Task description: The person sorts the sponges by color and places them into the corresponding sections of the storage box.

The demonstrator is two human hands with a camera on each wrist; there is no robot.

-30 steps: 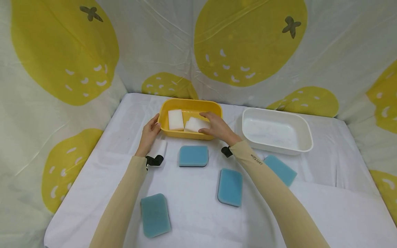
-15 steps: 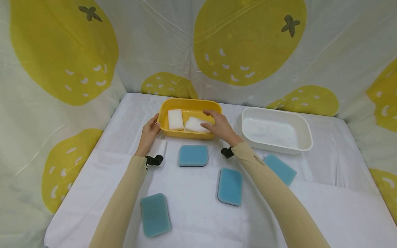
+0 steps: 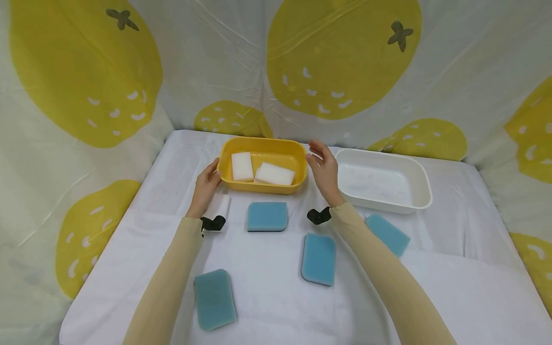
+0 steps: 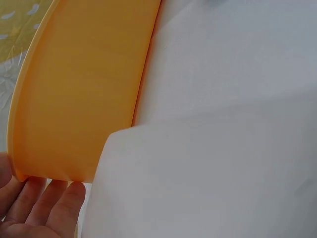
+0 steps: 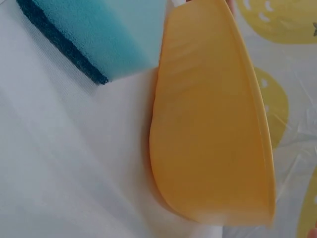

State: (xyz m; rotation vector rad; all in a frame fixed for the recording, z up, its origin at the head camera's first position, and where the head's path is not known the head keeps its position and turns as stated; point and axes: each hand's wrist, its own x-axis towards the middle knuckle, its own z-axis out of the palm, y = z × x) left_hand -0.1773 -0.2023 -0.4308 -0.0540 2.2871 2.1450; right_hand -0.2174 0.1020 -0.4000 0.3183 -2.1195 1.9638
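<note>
My left hand (image 3: 204,190) rests its fingers against the outside of the left end of the yellow basin (image 3: 267,189). In the left wrist view its fingertips (image 4: 74,191) lie on the end wall below the rim. Inside the basin are an upright-lying white sponge block (image 3: 242,166) at the left and white sponge (image 3: 276,174) aslant beside it. My right hand (image 3: 325,172) is just beyond the basin's right end, fingers loosely bent with nothing between them. A blue sponge (image 5: 114,39) with a dark scouring side shows beside the basin wall in the right wrist view.
A white basin (image 3: 384,207) stands to the right, close to my right hand. Blue sponges lie about the white cloth: one in front of the yellow basin (image 3: 267,216), one lower right (image 3: 318,259), one lower left (image 3: 214,299), another partly behind my right sleeve (image 3: 388,235).
My right hand has let go of the white sponge in the yellow basin and drawn out to the right, past the basin's rim. The left hand stays at the left end.
</note>
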